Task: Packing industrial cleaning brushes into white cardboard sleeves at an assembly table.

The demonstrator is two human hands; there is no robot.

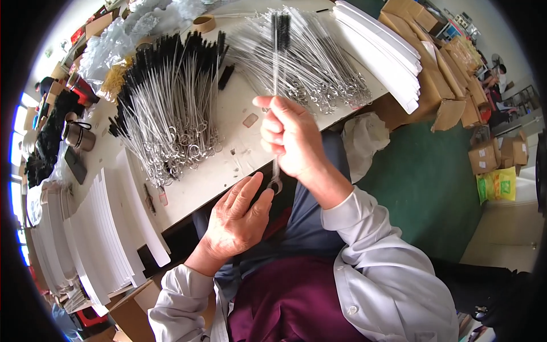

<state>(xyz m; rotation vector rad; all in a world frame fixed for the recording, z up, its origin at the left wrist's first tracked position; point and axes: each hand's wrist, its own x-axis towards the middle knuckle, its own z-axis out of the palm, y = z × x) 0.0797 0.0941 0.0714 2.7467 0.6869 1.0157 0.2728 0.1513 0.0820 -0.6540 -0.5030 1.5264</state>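
Observation:
A long, thin wire brush [280,33] stands nearly upright in front of me, its black bristle head at the far end and a wire ring at the near end. My right hand [293,135] is closed around the middle of its stem. Beside the ring, my left hand [235,218] has its fingers apart; whether a fingertip touches the ring, I cannot tell. On the table to the left lies a thick heap of similar brushes [171,108], black bristles away from me and rings toward me. Another heap of wire brushes [325,62] lies at the far right.
The white table [236,119] ends just before my lap. White strips [111,222] are stacked at the left, white sheets [382,48] at the far right. A tape roll [204,23], a metal flask [78,134] and clear plastic bags [134,31] sit farther off. Cardboard boxes [439,74] stand right.

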